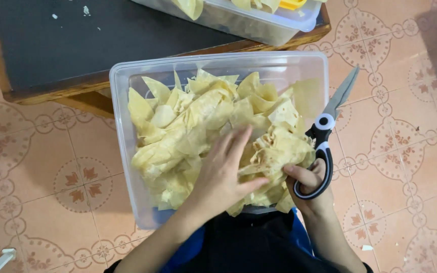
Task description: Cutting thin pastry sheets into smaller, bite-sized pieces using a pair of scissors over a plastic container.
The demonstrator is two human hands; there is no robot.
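Left hand (223, 169) spread flat, pressing on heap of pale yellow pastry sheet pieces (198, 131) near tub's front edge. Right hand (307, 184) gripping black-and-white scissors (324, 141) through handle loop, blades shut, pointing away along tub's right wall. Clear plastic tub (122, 126) rests on lap. Dark wooden table (77, 45) beyond; second tub (259, 23) at its right corner.

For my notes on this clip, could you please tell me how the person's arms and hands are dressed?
Both forearms are bare, with no sleeves over them. The left hand and the right hand wear no gloves, and no rings, watch or bracelets show on either.
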